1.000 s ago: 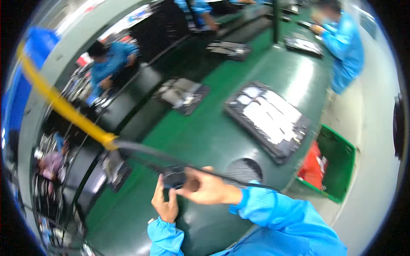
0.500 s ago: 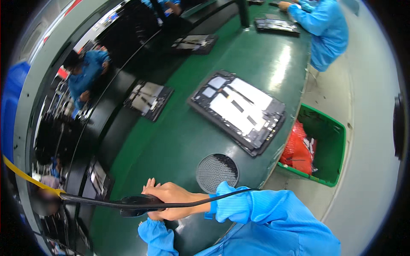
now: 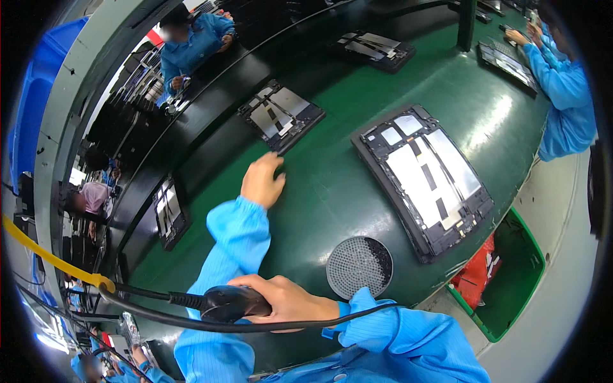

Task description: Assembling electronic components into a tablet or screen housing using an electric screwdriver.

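Observation:
My right hand [image 3: 287, 303] is wrapped round a black corded electric screwdriver [image 3: 225, 302] close to my body; its tip is hidden below. Stretched forward over the green bench, my left hand [image 3: 262, 180] holds nothing, its fingers loosely bent and thumb apart. Its fingertips are just short of an opened tablet-like device [image 3: 284, 118] with silver battery panels. To the right lies a larger-looking opened device [image 3: 431, 182], which seems stacked on another dark one. A round grey dish [image 3: 357, 271] with dimples and small dark bits sits right of my right hand.
More opened devices lie along the left strip [image 3: 169, 214] and far side [image 3: 377, 50]. A green bin [image 3: 517, 274] with red wrapping stands beyond the bench's right edge. A black post [image 3: 467, 25] rises at the back. Co-workers in blue [image 3: 565, 96] sit far right and across.
My left hand has left its place beside my right hand and reached forward toward the opened device. The view has shifted, moving the bench things right. My right hand still grips the screwdriver.

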Demonstrator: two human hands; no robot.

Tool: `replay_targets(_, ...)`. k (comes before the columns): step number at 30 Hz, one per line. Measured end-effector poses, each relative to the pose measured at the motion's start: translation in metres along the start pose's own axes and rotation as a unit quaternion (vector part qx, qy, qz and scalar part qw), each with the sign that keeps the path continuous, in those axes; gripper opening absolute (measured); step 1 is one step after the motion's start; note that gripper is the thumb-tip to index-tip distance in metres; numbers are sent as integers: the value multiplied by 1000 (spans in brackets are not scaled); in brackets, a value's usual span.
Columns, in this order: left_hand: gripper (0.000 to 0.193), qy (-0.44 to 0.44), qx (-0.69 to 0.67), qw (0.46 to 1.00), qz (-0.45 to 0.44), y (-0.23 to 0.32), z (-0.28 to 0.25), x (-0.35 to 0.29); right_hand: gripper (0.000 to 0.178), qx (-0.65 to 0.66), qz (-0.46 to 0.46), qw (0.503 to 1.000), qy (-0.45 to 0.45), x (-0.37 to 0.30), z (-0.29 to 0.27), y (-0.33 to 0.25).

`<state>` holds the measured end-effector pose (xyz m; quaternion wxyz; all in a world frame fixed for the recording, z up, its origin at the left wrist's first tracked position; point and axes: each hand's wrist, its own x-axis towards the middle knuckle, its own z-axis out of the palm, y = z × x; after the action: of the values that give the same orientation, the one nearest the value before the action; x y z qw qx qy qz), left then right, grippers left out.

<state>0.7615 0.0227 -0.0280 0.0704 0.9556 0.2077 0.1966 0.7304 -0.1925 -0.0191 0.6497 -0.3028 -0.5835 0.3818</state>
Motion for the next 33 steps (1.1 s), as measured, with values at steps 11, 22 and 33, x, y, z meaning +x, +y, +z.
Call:
replay_targets(11,50,-163,164,966,-113,-38,-4,62,59,-1,-10,1000,26,-9,3,-3)
replay_targets(22,41,70,149,985,-47,0,-32,-94,45,-96,8,991,96,-13,-22,-24)
replay_targets(33,63,19,6,990,-141,149,-51,-296,25,-130,65,959,243,-5,-53,-41)
